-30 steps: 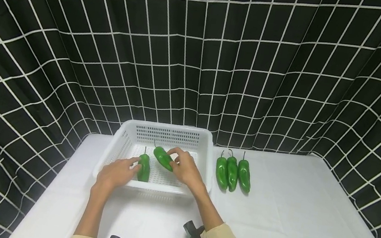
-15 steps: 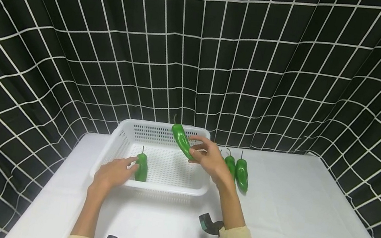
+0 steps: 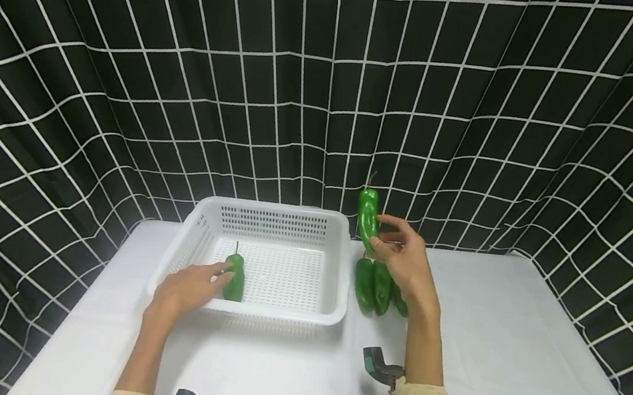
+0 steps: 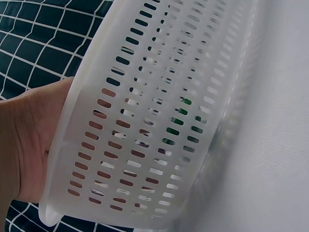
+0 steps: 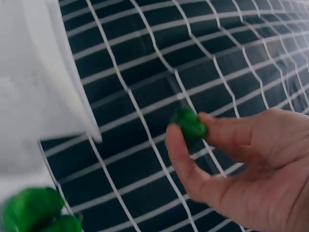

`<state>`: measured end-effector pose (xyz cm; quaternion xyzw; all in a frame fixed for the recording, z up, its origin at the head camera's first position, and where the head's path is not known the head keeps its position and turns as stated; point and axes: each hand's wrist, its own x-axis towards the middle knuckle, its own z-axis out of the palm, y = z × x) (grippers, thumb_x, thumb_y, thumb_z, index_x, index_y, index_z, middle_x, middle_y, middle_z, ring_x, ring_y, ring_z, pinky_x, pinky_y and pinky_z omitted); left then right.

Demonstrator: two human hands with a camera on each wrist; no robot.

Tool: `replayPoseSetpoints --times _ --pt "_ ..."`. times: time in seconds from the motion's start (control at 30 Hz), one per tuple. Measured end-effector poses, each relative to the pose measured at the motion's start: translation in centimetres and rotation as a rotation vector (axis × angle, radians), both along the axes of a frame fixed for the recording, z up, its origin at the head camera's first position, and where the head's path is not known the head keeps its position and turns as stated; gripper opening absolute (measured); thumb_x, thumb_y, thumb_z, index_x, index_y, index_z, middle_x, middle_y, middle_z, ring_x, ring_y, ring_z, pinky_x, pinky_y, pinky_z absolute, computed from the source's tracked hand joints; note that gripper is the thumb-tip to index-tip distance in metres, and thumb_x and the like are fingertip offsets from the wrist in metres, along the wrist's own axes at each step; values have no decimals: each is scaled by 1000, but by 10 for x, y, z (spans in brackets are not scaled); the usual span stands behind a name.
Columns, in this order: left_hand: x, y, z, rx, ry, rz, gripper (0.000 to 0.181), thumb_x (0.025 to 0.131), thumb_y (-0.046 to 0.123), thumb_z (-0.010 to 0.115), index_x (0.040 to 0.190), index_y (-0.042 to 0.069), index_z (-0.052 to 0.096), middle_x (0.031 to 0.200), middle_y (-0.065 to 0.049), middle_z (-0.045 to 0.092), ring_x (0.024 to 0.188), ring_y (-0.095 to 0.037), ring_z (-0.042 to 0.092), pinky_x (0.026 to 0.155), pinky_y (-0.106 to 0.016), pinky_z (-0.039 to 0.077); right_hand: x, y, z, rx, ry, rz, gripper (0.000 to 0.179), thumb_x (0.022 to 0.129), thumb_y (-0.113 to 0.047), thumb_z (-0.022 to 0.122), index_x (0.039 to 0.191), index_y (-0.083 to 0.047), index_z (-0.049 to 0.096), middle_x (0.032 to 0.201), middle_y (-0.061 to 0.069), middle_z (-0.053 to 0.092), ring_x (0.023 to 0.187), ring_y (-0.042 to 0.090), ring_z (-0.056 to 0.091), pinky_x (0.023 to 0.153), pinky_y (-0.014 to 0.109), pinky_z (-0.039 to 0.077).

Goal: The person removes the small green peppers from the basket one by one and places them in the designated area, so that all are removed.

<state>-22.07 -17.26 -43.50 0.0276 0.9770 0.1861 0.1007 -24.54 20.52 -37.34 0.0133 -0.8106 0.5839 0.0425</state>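
My right hand (image 3: 405,257) pinches the lower end of a glossy green pepper (image 3: 369,212) between thumb and fingers. Its stem points up, and it hangs in the air just right of the basket. In the right wrist view the same pepper (image 5: 190,126) shows end-on between thumb and fingertips. My left hand (image 3: 188,287) reaches over the near left rim of the white basket (image 3: 276,312), thumb and fingers on another green pepper (image 3: 234,277) inside. Through the basket's slots in the left wrist view, bits of that pepper (image 4: 174,130) show; the fingertips are mostly hidden.
Several green peppers (image 3: 365,285) lie side by side on the white table (image 3: 490,343), right of the basket, partly behind my right hand. A black cloth with white grid lines (image 3: 331,91) surrounds the table's back and sides. Dark wrist mounts (image 3: 382,367) stick out inward from the sleeves.
My right hand has lifted its pepper out of the basket and carried it right, past the rim, above the peppers on the table. The left hand has stayed at its pepper.
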Motion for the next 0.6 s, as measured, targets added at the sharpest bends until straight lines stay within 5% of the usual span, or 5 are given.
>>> replayPoseSetpoints --times 0.27,0.4,0.6 --pt "3 0 3 70 -78 -8 66 109 60 33 155 17 52 160 -17 51 150 -52 39 118 -75 32 1 31 -9 286 3 -203 53 100 -2 64 151 0 49 128 32 58 110 41 66 82 35 63" --pt "2 -1 2 94 -84 -24 67 109 61 32 154 16 53 161 -16 50 152 -50 39 120 -72 32 0 44 -20 412 -66 -256 55 95 1 60 149 4 49 127 36 54 110 45 57 84 50 56" --pt "0 -2 1 103 -96 -22 66 109 59 32 155 17 51 162 -15 48 152 -50 38 122 -71 31 -2 64 -39 497 -176 -267 62 87 7 60 147 8 48 125 42 53 104 50 59 80 55 56"
